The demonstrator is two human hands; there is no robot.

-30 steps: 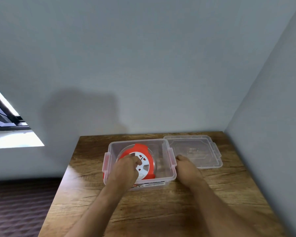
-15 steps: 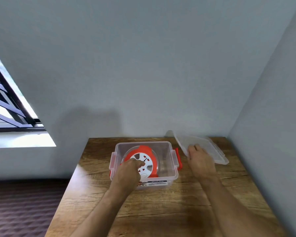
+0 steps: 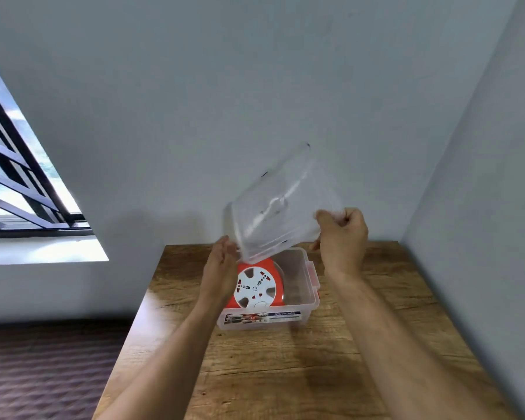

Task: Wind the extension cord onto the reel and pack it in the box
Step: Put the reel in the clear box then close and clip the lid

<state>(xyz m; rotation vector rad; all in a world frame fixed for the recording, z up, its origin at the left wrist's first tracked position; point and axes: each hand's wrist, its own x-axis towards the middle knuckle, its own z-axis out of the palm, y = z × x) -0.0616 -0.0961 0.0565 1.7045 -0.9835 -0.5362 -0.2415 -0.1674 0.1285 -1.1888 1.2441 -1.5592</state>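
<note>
Above the box (image 3: 297,286), right hand (image 3: 341,234) grips tilted lid (image 3: 281,204), left hand (image 3: 222,265) steadies its 8 o'clock corner; reel (image 3: 256,287) packed. Next: level, seat, latch.

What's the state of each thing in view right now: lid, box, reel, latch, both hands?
clear lid: off the box, tilted in the air above it
clear plastic box: open, on the wooden table
orange cord reel: inside the box, leaning
red latch: unfastened
left hand: at the lid's left edge
right hand: gripping the lid's right edge
</note>
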